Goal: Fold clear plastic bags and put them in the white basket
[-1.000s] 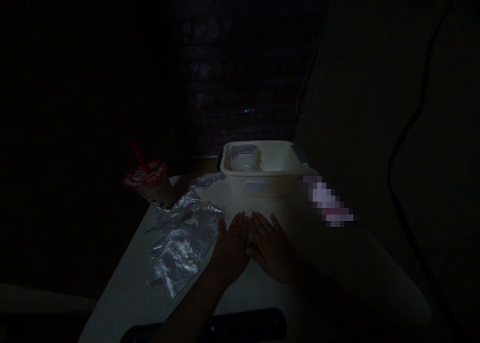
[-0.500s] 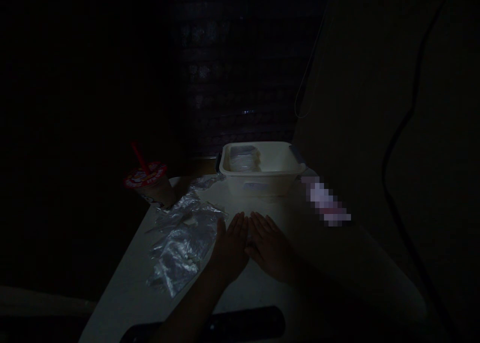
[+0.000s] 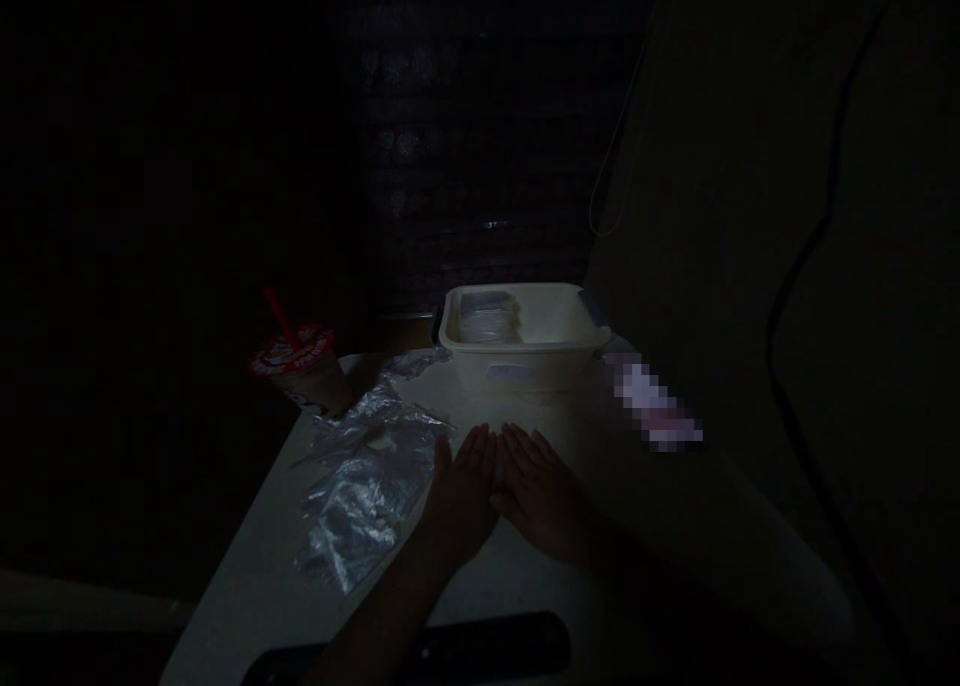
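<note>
The scene is very dark. My left hand [image 3: 461, 496] lies flat on the white table [image 3: 255, 586], fingers stretched out and together, holding nothing. My right hand [image 3: 540, 491] lies flat beside it, fingers out, the two hands touching side by side. Crumpled clear plastic bags [image 3: 360, 486] lie just left of my left hand. A white plastic tub [image 3: 525, 351] stands beyond my fingertips, with a small clear container [image 3: 487, 316] in its left part.
A drink cup with a red printed lid and red straw [image 3: 296, 366] stands at the table's far left. A dark long object [image 3: 450, 651] lies along the near edge. A pale wall with a hanging cable [image 3: 795, 296] rises on the right.
</note>
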Demonstrator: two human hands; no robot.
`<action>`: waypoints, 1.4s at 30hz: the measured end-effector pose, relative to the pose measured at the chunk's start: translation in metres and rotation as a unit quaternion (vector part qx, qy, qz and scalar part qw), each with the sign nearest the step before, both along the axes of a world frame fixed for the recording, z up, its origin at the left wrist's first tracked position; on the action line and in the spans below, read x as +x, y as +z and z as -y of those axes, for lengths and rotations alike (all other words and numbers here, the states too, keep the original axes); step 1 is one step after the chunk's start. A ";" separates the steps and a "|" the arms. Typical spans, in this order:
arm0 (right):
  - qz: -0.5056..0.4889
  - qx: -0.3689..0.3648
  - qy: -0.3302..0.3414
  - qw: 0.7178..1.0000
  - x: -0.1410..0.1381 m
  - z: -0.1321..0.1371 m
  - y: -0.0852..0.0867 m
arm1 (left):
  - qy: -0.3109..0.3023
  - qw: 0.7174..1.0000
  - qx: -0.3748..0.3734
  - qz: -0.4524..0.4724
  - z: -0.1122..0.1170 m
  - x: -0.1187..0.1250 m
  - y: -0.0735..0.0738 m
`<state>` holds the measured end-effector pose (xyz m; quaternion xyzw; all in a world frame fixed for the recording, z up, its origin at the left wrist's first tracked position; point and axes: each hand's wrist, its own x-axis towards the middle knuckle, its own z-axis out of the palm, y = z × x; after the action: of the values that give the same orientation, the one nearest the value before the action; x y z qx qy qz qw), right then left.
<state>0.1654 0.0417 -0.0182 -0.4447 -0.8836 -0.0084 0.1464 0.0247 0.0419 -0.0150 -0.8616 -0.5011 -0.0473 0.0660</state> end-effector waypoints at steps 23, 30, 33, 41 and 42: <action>0.010 -0.032 -0.006 0.999 0.001 -0.001 0.001 | 0.003 1.000 0.002 -0.012 0.001 -0.001 -0.003; 0.000 -0.002 -0.026 1.000 0.006 -0.002 0.000 | 0.008 1.000 -0.005 0.000 0.001 0.000 0.000; 0.004 0.020 -0.048 0.999 0.009 -0.002 -0.003 | 0.011 1.000 0.006 0.013 0.002 0.001 0.000; 0.009 0.025 -0.056 0.998 0.009 0.000 -0.006 | 0.005 1.000 -0.013 0.028 0.003 0.000 0.003; 0.009 0.021 -0.055 0.998 0.009 0.000 -0.005 | 0.004 0.999 -0.015 0.032 0.002 0.000 0.004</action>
<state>0.1746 0.0413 -0.0233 -0.4895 -0.8587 -0.0389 0.1468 0.0248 0.0396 -0.0113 -0.8585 -0.5071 -0.0672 0.0369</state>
